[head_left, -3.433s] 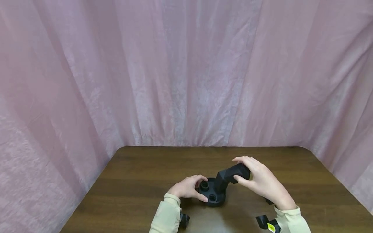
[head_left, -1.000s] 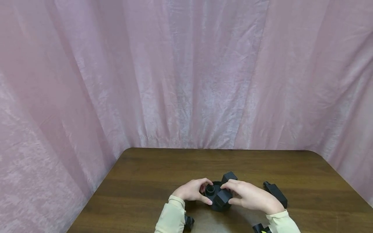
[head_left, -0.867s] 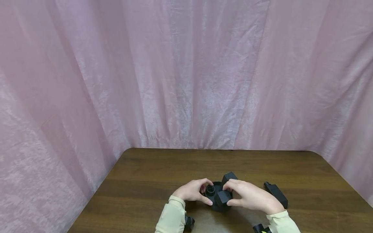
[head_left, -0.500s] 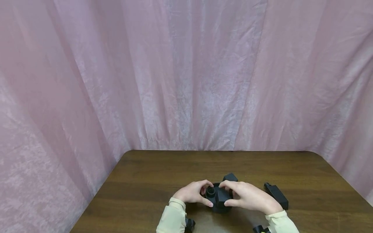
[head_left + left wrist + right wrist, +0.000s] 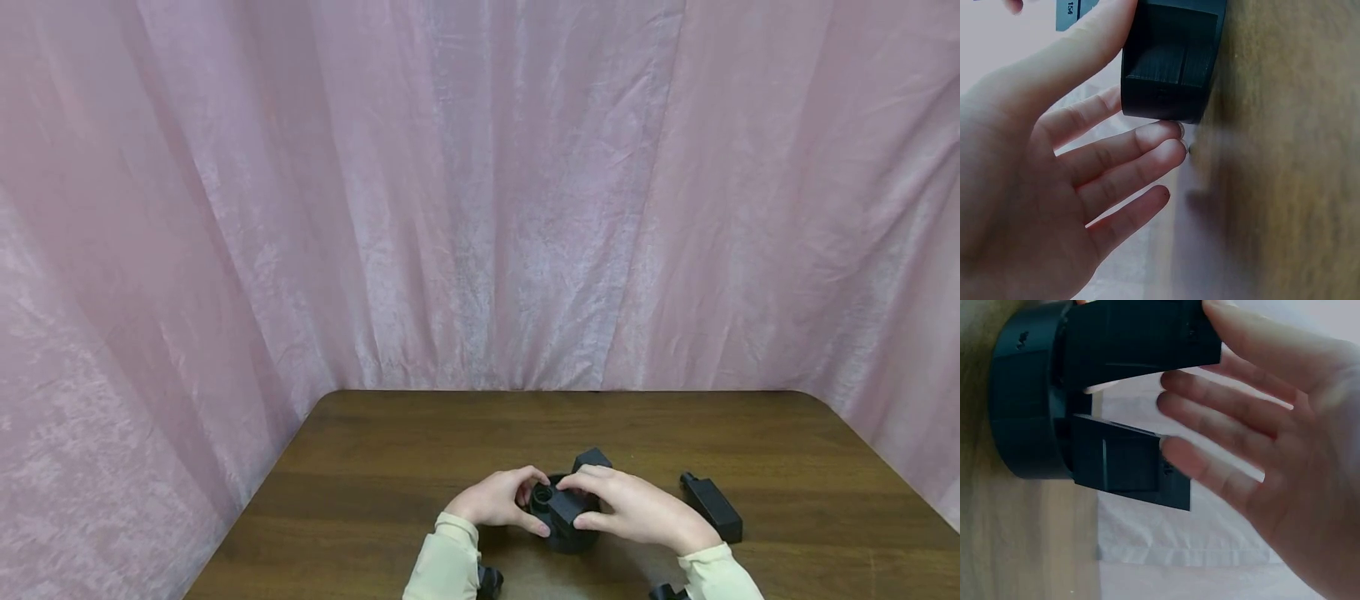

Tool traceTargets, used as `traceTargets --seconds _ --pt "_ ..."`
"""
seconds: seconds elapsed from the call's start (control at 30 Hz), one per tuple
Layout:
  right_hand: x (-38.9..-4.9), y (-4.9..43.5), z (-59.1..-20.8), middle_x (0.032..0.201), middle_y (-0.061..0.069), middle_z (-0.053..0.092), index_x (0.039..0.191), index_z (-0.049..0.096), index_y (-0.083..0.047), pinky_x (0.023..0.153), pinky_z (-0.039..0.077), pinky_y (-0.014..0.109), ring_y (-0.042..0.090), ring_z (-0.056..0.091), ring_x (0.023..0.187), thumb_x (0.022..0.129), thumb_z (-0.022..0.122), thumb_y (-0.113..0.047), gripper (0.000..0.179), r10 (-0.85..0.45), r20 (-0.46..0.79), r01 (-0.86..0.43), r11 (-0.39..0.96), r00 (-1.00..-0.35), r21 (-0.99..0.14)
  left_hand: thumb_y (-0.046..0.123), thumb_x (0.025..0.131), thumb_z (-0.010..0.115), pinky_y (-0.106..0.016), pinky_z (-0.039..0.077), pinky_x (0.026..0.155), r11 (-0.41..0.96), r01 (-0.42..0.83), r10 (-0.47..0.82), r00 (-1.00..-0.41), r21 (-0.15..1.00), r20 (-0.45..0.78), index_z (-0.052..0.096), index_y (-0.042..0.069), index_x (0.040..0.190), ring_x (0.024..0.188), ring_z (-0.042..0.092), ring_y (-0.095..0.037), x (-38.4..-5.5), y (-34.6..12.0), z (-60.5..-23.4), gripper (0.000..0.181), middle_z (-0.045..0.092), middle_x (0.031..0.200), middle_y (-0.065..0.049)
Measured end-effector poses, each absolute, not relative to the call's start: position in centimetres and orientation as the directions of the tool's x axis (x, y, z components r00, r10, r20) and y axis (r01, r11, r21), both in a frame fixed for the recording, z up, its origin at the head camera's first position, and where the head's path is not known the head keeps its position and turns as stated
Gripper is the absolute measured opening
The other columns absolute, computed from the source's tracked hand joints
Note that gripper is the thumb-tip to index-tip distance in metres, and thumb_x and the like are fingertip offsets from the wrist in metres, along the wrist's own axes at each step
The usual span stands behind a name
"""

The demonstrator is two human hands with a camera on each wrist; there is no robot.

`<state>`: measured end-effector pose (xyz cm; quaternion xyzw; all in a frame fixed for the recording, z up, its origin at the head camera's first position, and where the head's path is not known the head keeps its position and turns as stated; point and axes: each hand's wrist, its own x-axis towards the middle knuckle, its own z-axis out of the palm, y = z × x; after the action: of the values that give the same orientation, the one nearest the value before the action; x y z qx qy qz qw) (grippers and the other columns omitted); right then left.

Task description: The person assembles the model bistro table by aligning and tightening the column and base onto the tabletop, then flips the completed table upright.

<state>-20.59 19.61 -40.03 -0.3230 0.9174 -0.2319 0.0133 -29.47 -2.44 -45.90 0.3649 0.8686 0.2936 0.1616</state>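
A round black base point(image 5: 573, 542) with a ring-shaped socket point(image 5: 542, 495) on top stands on the table. My left hand point(image 5: 498, 497) holds its left side between thumb and fingers; in the left wrist view the other fingers of the left hand point(image 5: 1104, 169) spread beside the base point(image 5: 1166, 69). A black angular block point(image 5: 567, 507) rises from the base, and my right hand point(image 5: 637, 507) pinches its upper end with thumb and index finger. A second black block point(image 5: 592, 457) stands on the base's far side, close to the right hand's fingers point(image 5: 1191, 459) in the right wrist view.
A loose black block with a knobbed end point(image 5: 712, 507) lies on the brown wooden table point(image 5: 420, 433), right of the right hand. Black wrist devices point(image 5: 489, 581) sit at both sleeves. Pink curtain point(image 5: 480, 208) hangs behind the table's far edge.
The right hand has moved from the raised angled block at the right to the nearer block, which has turned on the base over the last second. The left hand keeps holding the base.
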Motion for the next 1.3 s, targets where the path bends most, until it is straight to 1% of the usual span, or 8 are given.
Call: traceTargets --seconds 0.07,0.17,0.43,0.6,0.73,1.0,1.17,1.3 --pt "-20.71 19.5 -40.23 0.108 -0.01 0.055 0.12 0.05 -0.021 0.068 0.042 0.019 -0.001 0.05 0.082 0.085 0.05 -0.048 0.045 -0.598 0.141 -0.593 0.68 -0.789 -0.431 0.038 0.064 0.078 -0.018 0.039 0.061 0.562 0.54 0.728 -0.683 0.626 -0.065 0.051 0.024 0.115 0.071 0.047 -0.005 -29.47 -2.44 -45.91 0.059 0.053 0.08 0.005" --pt "-20.85 19.35 -40.5 0.105 -0.009 0.058 0.118 0.049 -0.021 0.068 0.044 0.021 -0.002 0.052 0.085 0.085 0.05 -0.048 0.043 -0.594 0.137 -0.583 0.673 -0.792 -0.455 0.039 0.064 0.078 -0.018 0.038 0.059 0.567 0.536 0.725 -0.685 0.626 -0.071 0.051 0.025 0.114 0.067 0.046 -0.002 -29.47 -2.43 -45.93 0.058 0.054 0.079 0.005" --pt "-20.89 19.24 -40.8 0.091 -0.016 0.052 0.126 0.045 -0.033 0.057 0.039 0.016 -0.007 0.045 0.062 0.087 0.051 -0.041 0.04 -0.581 0.199 -0.605 0.678 -0.789 -0.418 0.039 0.063 0.079 -0.018 0.039 0.06 0.575 0.523 0.713 -0.697 0.629 -0.073 0.051 0.025 0.113 0.067 0.046 -0.003 -29.46 -2.24 -45.79 0.059 0.054 0.08 0.004" --pt "-20.85 19.34 -40.67 0.079 -0.016 0.049 0.126 0.046 -0.03 0.055 0.036 0.016 -0.006 0.04 0.058 0.085 0.05 -0.048 0.045 -0.541 0.155 -0.55 0.716 -0.826 -0.43 0.039 0.064 0.078 -0.018 0.039 0.06 0.577 0.52 0.717 -0.692 0.63 -0.085 0.051 0.027 0.112 0.066 0.046 -0.002 -29.36 -2.14 -45.84 0.057 0.055 0.08 0.004" --pt "-20.99 19.43 -40.65 0.075 -0.015 0.049 0.12 0.048 -0.024 0.055 0.036 0.016 -0.004 0.042 0.059 0.084 0.055 -0.046 0.043 -0.489 0.164 -0.509 0.748 -0.857 -0.426 0.038 0.064 0.078 -0.018 0.039 0.059 0.571 0.525 0.72 -0.69 0.632 -0.077 0.051 0.027 0.112 0.066 0.046 -0.002 -29.38 -2.21 -45.91 0.057 0.055 0.079 0.003" --pt "-21.18 19.89 -40.86 0.084 -0.008 0.056 0.104 0.051 -0.016 0.059 0.043 0.019 -0.004 0.051 0.071 0.084 0.058 -0.039 0.031 -0.475 0.211 -0.514 0.713 -0.855 -0.477 0.038 0.063 0.079 -0.017 0.039 0.061 0.556 0.531 0.724 -0.688 0.64 -0.059 0.052 0.023 0.112 0.069 0.048 -0.004 -29.33 -2.34 -46.04 0.057 0.055 0.079 0.003" --pt "-21.2 20.01 -40.68 0.1 -0.005 0.059 0.117 0.046 -0.021 0.063 0.045 0.02 -0.003 0.053 0.078 0.086 0.057 -0.032 0.034 -0.522 0.185 -0.536 0.678 -0.833 -0.503 0.039 0.063 0.078 -0.018 0.039 0.06 0.566 0.53 0.721 -0.689 0.632 -0.068 0.051 0.023 0.113 0.068 0.047 -0.004 -29.48 -2.28 -46.01 0.059 0.054 0.079 0.004" --pt "-20.94 20.13 -40.49 0.107 -0.007 0.056 0.128 0.041 -0.031 0.06 0.042 0.018 -0.003 0.05 0.071 0.089 0.053 -0.033 0.041 -0.551 0.166 -0.555 0.679 -0.818 -0.481 0.04 0.064 0.078 -0.018 0.039 0.061 0.571 0.534 0.723 -0.687 0.624 -0.074 0.051 0.024 0.114 0.068 0.046 -0.004 -29.54 -2.24 -46.08 0.06 0.053 0.08 0.005"
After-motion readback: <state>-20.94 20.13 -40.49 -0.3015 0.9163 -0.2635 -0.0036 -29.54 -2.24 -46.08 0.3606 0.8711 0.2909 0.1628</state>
